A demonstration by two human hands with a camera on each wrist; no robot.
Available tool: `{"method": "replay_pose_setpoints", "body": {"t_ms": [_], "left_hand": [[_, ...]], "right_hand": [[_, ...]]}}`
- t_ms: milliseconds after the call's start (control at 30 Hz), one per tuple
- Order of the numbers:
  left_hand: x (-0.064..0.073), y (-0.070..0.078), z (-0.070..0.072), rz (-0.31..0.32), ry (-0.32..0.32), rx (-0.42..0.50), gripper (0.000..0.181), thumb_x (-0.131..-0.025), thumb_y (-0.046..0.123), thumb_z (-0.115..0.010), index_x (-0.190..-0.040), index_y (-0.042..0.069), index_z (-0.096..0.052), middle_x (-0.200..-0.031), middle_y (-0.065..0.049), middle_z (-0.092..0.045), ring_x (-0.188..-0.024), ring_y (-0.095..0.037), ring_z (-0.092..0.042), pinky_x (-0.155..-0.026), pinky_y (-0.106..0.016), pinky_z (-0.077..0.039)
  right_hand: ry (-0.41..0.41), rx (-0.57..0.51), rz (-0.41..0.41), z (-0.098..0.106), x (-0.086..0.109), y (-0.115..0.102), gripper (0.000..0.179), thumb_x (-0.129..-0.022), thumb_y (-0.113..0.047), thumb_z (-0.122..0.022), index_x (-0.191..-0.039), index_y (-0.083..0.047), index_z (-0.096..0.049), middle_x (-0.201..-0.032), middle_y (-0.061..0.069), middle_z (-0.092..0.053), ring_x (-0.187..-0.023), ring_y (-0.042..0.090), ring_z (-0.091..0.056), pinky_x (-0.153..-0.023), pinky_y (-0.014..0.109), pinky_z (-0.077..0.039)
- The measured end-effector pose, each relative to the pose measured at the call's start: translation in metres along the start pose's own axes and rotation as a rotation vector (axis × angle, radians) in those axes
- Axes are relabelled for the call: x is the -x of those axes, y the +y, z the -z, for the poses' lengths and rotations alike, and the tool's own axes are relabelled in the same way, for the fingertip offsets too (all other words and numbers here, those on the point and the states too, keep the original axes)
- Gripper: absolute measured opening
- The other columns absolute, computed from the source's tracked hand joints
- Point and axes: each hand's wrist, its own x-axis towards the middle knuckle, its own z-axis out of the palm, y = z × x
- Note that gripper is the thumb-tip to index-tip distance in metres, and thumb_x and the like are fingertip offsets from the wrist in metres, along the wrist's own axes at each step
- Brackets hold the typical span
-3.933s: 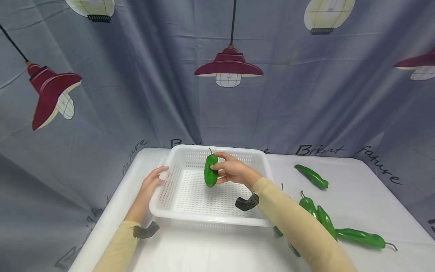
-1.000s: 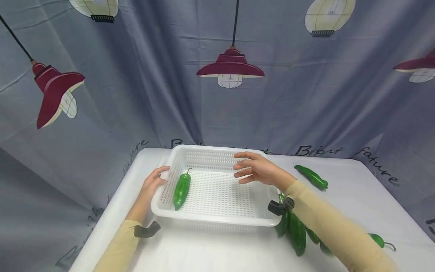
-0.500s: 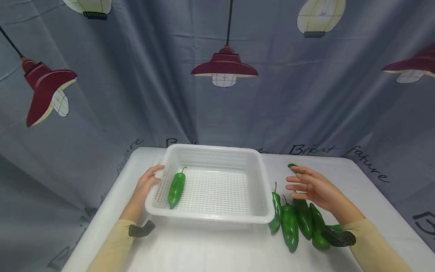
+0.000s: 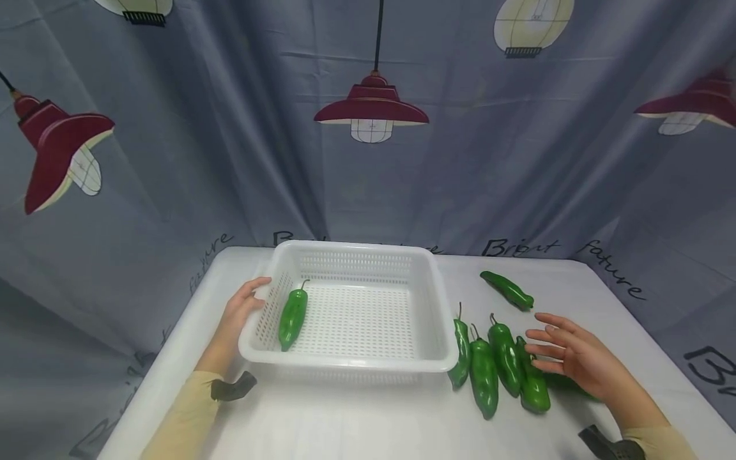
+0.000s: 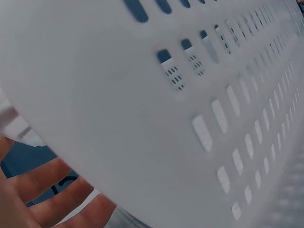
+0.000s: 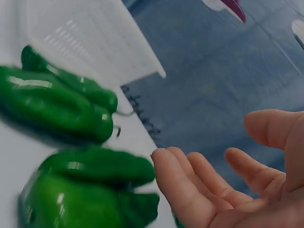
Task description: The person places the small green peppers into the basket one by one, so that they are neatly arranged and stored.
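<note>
A white perforated plastic basket (image 4: 345, 364) stands mid-table in the head view, with one green pepper (image 4: 294, 318) lying along its left side. My left hand (image 4: 232, 319) rests at the basket's left rim, and its fingertips meet the rim's outer edge in the left wrist view. To the right of the basket, several glossy green peppers (image 4: 484, 377) lie in a loose row, stems mostly pointing away from me. My right hand (image 4: 581, 358) hovers over the right end of that row, fingers spread and holding nothing. It partly covers a pepper (image 4: 566, 383) beneath it.
A single green pepper (image 4: 508, 291) lies farther back on the white table (image 4: 345, 421), behind the row. Beyond the table's back edge hangs a blue-grey curtain (image 4: 368, 191) printed with lamps and writing. Dark wrist cameras sit at both sleeves.
The pepper my right hand held over the basket now lies inside it, at the left. That hand has let go and moved right, over the peppers; my left hand stays at the rim.
</note>
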Motion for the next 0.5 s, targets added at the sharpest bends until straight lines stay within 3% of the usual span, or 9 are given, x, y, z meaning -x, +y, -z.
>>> {"method": "replay_pose_setpoints", "body": {"t_ms": [233,500], "left_hand": [[0.001,0.000,0.001,-0.012,-0.008,0.010,0.055,-0.101,0.011,-0.033,-0.156,0.011,-0.032,-0.163,-0.022,-0.032,-0.101,0.001,-0.065,-0.084,-0.024,-0.062],[0.001,-0.001,0.000,-0.023,-0.016,0.036,0.054,-0.101,0.010,-0.032,-0.155,0.009,-0.031,-0.161,-0.023,-0.033,-0.099,0.001,-0.066,-0.083,-0.023,-0.062]], "right_hand": [[0.058,0.014,-0.059,0.015,0.018,0.018,0.036,-0.111,-0.022,-0.035,-0.119,-0.049,-0.058,-0.115,-0.016,-0.073,-0.106,0.009,-0.072,-0.088,0.032,-0.064],[0.015,-0.053,-0.048,0.023,0.031,0.030,0.042,-0.111,-0.019,-0.031,-0.119,-0.046,-0.062,-0.116,-0.014,-0.074,-0.106,0.011,-0.073,-0.089,0.034,-0.064]]}}
